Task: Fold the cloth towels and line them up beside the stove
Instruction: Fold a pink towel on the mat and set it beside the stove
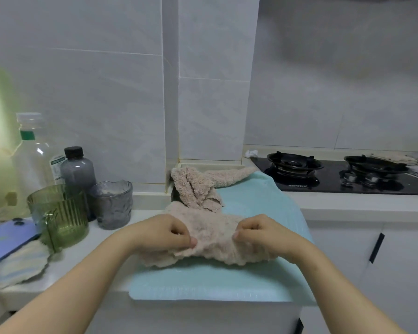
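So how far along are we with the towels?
Nothing looks finished: no folded towel lies beside the stove. In hand: the left hand and right hand pinch a beige towel on the blue mat. Left: the crumpled towel behind it, then lining up.

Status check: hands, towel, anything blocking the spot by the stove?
Left hand and right hand both pinching the beige towel on the teal mat. Second towel bunched behind it, unfolded, lying toward the stove.
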